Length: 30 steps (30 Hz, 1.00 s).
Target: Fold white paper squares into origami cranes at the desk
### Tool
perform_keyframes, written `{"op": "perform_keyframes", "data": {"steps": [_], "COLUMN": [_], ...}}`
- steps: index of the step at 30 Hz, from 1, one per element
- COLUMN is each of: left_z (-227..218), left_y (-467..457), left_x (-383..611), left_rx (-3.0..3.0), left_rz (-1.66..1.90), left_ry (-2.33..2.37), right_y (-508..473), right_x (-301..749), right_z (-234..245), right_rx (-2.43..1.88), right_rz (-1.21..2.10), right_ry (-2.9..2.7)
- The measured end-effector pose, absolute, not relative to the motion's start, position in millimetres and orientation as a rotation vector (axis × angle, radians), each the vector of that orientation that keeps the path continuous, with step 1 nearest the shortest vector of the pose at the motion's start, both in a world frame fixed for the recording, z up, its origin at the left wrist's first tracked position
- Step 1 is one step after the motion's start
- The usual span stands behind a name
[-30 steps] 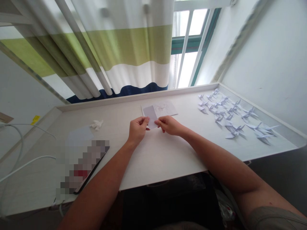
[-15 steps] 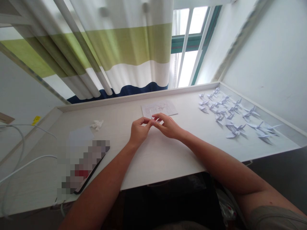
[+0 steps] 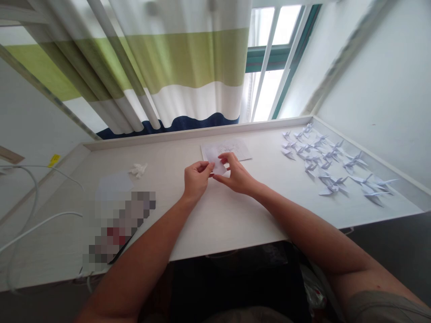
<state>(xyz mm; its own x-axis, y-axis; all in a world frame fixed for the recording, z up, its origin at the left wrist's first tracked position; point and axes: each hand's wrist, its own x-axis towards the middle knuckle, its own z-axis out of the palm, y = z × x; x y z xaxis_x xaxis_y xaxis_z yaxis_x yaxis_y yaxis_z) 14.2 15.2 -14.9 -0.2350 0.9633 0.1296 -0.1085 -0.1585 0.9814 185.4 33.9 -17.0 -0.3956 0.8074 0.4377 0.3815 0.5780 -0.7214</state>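
A small white sheet of paper (image 3: 218, 168) is held up over the middle of the table, its face turned toward me. My left hand (image 3: 196, 180) pinches its lower left part between thumb and fingers. On the other side, my right hand (image 3: 238, 176) curves around the right edge with thumb and fingers spread apart; whether a fingertip touches the paper I cannot tell. Just behind the hands lies a flat printed sheet or booklet (image 3: 240, 150), partly covered by the paper.
Several folded white paper cranes (image 3: 333, 184) stand at the table's right. To the left are a crumpled white tissue-like clump (image 3: 138, 170), pale paper (image 3: 116, 186) and a blurred phone-like object (image 3: 123, 229). White cables (image 3: 50, 217) hang at far left. A raised rim (image 3: 198, 133) runs along the back.
The paper, seen edge-on before between both hands' closed fingers, now shows its flat face. My right fingers have spread apart, while the left hand keeps its pinch. The view has shifted slightly.
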Motion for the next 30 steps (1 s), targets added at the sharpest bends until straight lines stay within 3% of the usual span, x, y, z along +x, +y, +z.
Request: {"op": "perform_keyframes", "data": {"steps": [13,23,30], "left_z": [-3,4,-4], "left_y": [10,8,10], "left_x": [17,15,14], "left_rx": [0.931,1.173,1.224], "left_rz": [1.592,1.721,1.583], "left_ry": [1.026,0.999,1.052], "right_y": [32,29,42], "right_x": [184,180,187], "right_z": [-10,0,-1], "right_rx": [-0.925,-0.789,-0.868], "right_rz": [0.562,1.046,1.277], "right_ry": [-1.967,-1.612,-1.417]}}
